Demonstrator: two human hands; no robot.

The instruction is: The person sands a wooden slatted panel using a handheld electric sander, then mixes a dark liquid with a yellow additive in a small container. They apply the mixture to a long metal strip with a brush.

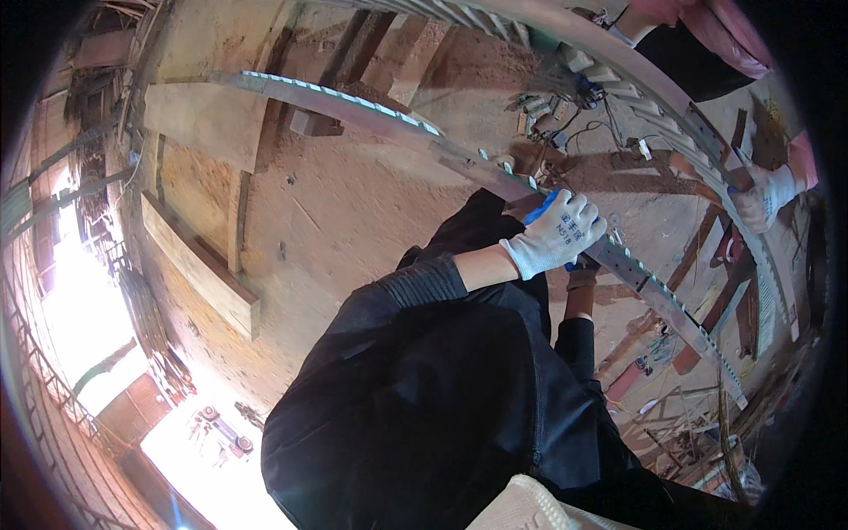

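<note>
A long, narrow curved board (459, 159) runs from the upper left to the lower right in front of me, with pale teal-white pieces along its edge. My left hand (561, 231), in a white glove with blue on the palm side, is closed over the board near its middle. Just below, my right hand (582, 272) is at the board's near side. The board and my left hand cover most of it, so its fingers are hidden. Small metal parts (616, 237) show beside the board, close to my left hand.
Across from me, a co-worker's gloved hand (764, 194) rests on a second, ribbed curved piece (649, 97). Cables and small blocks (556, 119) lie on the dirt floor between the pieces. Planks (203, 269) lie at left. Scrap wood (707, 442) lies at lower right.
</note>
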